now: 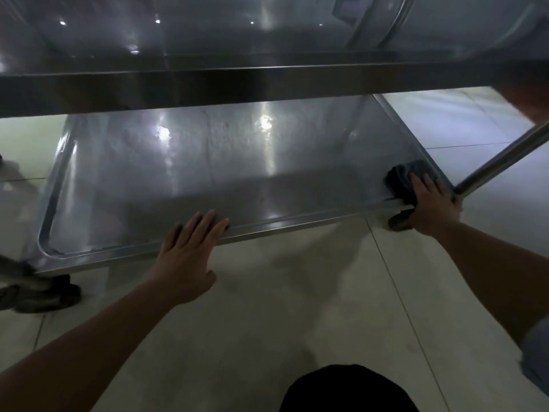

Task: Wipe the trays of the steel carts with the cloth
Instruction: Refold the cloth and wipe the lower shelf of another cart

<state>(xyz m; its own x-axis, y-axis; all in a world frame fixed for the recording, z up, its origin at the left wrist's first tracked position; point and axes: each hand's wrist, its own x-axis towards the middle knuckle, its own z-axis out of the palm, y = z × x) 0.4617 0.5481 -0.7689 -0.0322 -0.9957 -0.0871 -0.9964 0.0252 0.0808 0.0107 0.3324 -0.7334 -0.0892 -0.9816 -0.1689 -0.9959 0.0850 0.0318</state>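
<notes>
Head view: the lower tray (208,162) of the steel cart (267,81) fills the middle of the frame, under the upper tray (208,31). At about 3 o'clock, in the tray's near right corner, the right hand (430,200) presses the dark cloth (404,176) flat against the steel, fingers spread over it, thumb seemingly hooked under the rim (likely for leverage in the corner). At about 6 o'clock the left hand (190,248) lies with fingers straight, tips resting on the tray's front edge, holding nothing, probably to steady the cart on its caster (50,292) at 8 o'clock. A steel post (505,156) slants just beside the cloth, so strokes here have little room.
</notes>
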